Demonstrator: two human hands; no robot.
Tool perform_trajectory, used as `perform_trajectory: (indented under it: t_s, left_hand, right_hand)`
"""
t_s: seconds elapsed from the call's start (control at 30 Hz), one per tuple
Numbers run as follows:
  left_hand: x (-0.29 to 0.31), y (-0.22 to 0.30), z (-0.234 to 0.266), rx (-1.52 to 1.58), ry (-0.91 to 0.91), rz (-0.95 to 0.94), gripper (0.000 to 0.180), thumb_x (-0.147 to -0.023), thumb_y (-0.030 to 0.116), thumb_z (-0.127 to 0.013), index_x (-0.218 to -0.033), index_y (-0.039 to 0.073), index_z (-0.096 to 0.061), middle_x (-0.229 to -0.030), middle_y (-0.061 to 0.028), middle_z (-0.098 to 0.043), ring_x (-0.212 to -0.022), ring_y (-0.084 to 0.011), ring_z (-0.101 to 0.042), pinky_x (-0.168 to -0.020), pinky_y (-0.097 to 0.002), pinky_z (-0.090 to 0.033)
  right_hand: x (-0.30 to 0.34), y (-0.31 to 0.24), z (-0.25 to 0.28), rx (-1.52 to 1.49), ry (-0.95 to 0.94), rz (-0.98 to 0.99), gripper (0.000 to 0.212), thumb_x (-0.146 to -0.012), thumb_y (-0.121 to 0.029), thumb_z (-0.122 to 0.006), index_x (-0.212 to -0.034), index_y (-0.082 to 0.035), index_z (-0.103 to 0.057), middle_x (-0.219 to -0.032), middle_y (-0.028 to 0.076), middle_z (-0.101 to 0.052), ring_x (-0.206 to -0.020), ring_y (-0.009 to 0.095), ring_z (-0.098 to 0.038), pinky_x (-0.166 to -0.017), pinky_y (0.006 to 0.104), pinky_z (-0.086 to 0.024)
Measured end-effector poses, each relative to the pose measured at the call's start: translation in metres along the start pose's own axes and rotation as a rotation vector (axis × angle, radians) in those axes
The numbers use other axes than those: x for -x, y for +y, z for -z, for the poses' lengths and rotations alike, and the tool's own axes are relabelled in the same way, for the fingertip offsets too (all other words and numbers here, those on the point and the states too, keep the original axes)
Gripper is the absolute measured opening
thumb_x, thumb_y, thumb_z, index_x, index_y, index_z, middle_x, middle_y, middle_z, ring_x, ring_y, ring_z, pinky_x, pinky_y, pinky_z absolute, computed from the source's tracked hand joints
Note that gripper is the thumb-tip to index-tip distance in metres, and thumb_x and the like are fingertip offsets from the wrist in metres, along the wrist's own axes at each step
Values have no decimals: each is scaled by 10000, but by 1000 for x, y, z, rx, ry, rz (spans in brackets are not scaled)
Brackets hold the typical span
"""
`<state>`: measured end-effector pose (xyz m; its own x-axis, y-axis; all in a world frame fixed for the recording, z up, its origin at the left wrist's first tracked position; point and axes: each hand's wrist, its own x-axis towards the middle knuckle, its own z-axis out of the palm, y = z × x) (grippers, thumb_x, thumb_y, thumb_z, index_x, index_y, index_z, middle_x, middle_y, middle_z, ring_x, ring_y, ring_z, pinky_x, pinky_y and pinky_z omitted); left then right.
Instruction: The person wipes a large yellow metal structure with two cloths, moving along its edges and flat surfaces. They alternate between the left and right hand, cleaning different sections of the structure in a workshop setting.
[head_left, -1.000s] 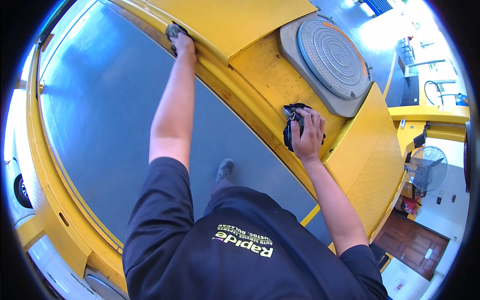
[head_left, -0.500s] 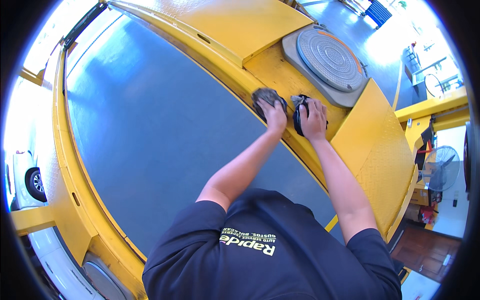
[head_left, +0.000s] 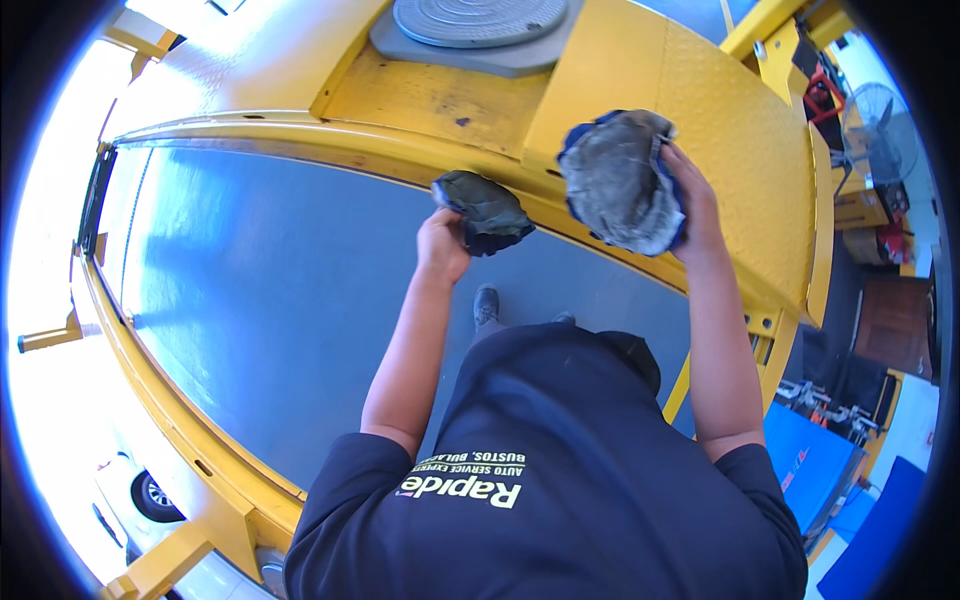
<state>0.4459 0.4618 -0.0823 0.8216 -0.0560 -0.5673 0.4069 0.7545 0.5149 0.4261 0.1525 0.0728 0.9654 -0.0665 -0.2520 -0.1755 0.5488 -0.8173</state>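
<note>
My left hand (head_left: 443, 246) is closed on the edge of a crumpled dark rag (head_left: 484, 208), held up over the inner edge of the yellow lift platform (head_left: 430, 140). A larger, bunched grey rag with dark blue edges (head_left: 620, 180) is in my right hand (head_left: 692, 205), raised over the platform to the right. The fingers of the right hand are partly hidden behind this rag. Both rags look soiled and are apart from each other. Beyond them, a round grey turntable plate (head_left: 480, 18) sits in a recess of the platform, which has dark smudges.
Blue-grey floor (head_left: 270, 290) lies between the yellow runways, with my shoe (head_left: 486, 303) on it. To the right are a standing fan (head_left: 878, 130) and a blue tool cabinet (head_left: 810, 455). A white car (head_left: 125, 500) stands at the lower left.
Both hands have lifted off the yellow platform and drawn back with the rags, moving farther apart. The view has turned, so the turntable plate now appears at the top middle.
</note>
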Motion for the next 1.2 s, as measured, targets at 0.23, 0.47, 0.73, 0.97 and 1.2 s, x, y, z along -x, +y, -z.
perform_trajectory:
  t_s: [0.23, 0.47, 0.73, 0.97, 1.2]
  left_hand:
    - [56, -8, 11, 213, -262, 100, 551, -1017, 347, -348, -1453, 41, -491, -1487, -170, -511, -1389, -361, -461, -1187, -543, -323]
    - [77, -42, -25, 204, -468, 101, 587, -1061, 435, -316, -1516, 81, -428, -1552, -154, -441, -1430, -348, -417, -1198, -538, -300]
    - [67, -73, -41, 222, -196, 111, 467, -1068, 329, -352, -1387, 38, -530, -1437, -172, -547, -1332, -343, -515, -1154, -507, -379]
    - [37, -188, -147, -95, 48, -62, 719, -1055, 209, -500, -1630, 259, -70, -1462, -106, -477, -1216, -259, -555, -994, -417, -480]
    - [28, -195, -152, -424, 103, -182, 839, -1076, 392, -429, -1600, 28, 115, -1640, -221, -213, -1493, -331, -274, -1206, -364, -227]
  right_hand:
    - [65, 0, 97, -296, 90, -122, 399, -1017, -280, -577, -1308, -8, -607, -1230, 149, -693, -1131, 251, -672, -1010, 415, -544]
    - [76, 11, 119, -320, 30, -166, 412, -1010, -307, -586, -1290, -5, -613, -1210, 145, -701, -1094, 250, -690, -976, 403, -562]
    - [86, 28, 137, -440, 86, -214, 447, -1008, -306, -579, -1344, -12, -578, -1269, 158, -674, -1135, 278, -671, -1017, 440, -537]
    - [91, 39, 138, -261, 244, -212, 460, -998, -322, -591, -1366, -47, -571, -1291, 129, -669, -1158, 266, -663, -1028, 427, -523]
    - [95, 31, 136, -295, 161, -248, 467, -1001, -322, -566, -1369, -33, -564, -1297, 150, -660, -1163, 287, -659, -1033, 445, -523]
